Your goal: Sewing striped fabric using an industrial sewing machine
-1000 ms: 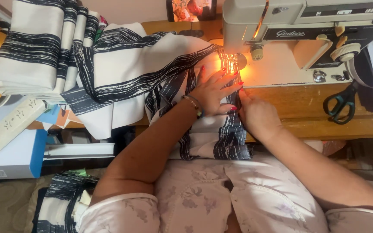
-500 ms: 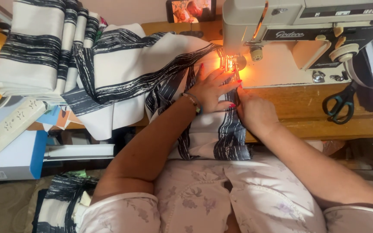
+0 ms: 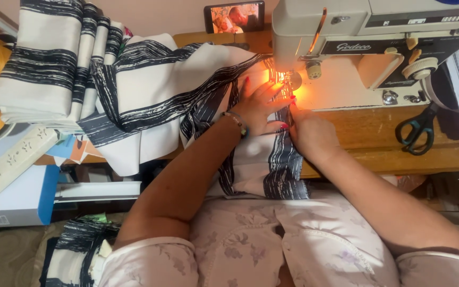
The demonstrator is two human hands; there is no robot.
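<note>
Since 1 second ago my hands have barely shifted, both staying pressed on the cloth (image 3: pixel 261 159) by the needle. My left hand (image 3: pixel 258 106) lies flat, fingers spread, gripping nothing; my right hand (image 3: pixel 309 133) rests curled on the striped edge. The cloth is soft cream weave with brushy black stripes, draped off the wooden table (image 3: pixel 378 143) under the boxy cream machine (image 3: pixel 357 48), into my lap.

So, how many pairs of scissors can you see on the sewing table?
1. The pair of scissors with dark handles lies on the wooden table, right of the sewing machine base, away from both hands. Others may be hidden under the striped fabric.
</note>
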